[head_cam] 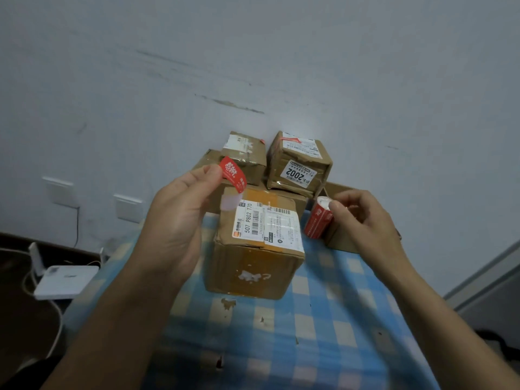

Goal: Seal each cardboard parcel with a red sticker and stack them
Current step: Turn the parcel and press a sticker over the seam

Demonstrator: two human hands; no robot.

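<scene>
A cardboard parcel point(257, 243) with a white shipping label stands in the middle of the blue checked table point(323, 319). Above its left corner my left hand point(180, 218) pinches a peeled red sticker point(233, 173) with white backing hanging under it. To the right of the parcel my right hand point(363, 220) grips a red sticker roll point(318, 220). Behind, two small taped parcels, one point(244, 156) on the left and one point(299, 161) marked 2002, sit on top of flatter boxes against the wall.
The wall point(253, 66) rises close behind the boxes. Another open cardboard box point(340, 237) stands behind my right hand. Left of the table, a white router point(64, 280) with cables lies on a dark surface below two wall sockets point(60, 191).
</scene>
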